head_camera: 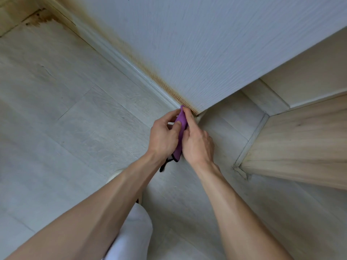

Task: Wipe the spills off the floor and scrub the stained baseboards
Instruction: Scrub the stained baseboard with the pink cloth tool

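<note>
A folded purple cloth [180, 128] with a dark edge stands between my two hands at the wall's outer corner. My left hand [163, 136] pinches it from the left and my right hand [197, 141] grips it from the right, forefinger along its top. The cloth's tip touches the end of the white baseboard [131, 66]. A brown stain [150, 72] runs along the top of that baseboard and the foot of the white wall [206, 44]. A darker brown stain [40, 19] marks the floor in the far left corner.
Pale grey plank floor [65, 119] spreads to the left and below. A light wooden panel [300, 143] with grey trim stands to the right of the corner. My knee in white cloth [135, 229] is at the bottom centre.
</note>
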